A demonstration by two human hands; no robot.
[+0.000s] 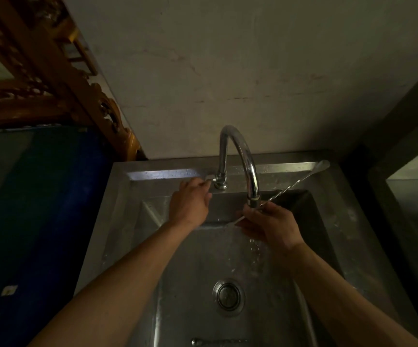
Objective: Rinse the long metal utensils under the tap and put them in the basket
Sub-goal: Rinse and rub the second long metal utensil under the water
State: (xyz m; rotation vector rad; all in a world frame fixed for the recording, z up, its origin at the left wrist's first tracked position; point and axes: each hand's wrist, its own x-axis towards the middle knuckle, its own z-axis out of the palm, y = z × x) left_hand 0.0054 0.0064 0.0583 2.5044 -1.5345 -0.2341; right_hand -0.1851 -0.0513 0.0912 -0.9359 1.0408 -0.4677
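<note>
— Steel spoon (300, 181), the long twisted one: where is it?

— My right hand (270, 225) grips its lower end under the tap (243, 156), water running over it; its bowl reaches toward the sink's (117, 209) far right corner.

— And your left hand (189, 204)?

— Fingers curled on the tap lever (210, 177). Another utensil (218, 341) lies at the basin's near edge.

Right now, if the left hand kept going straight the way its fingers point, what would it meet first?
The left hand already has its fingertips at the tap lever. Pushed further, it would likely meet the faucet base just behind, though depth is hard to judge.
</note>
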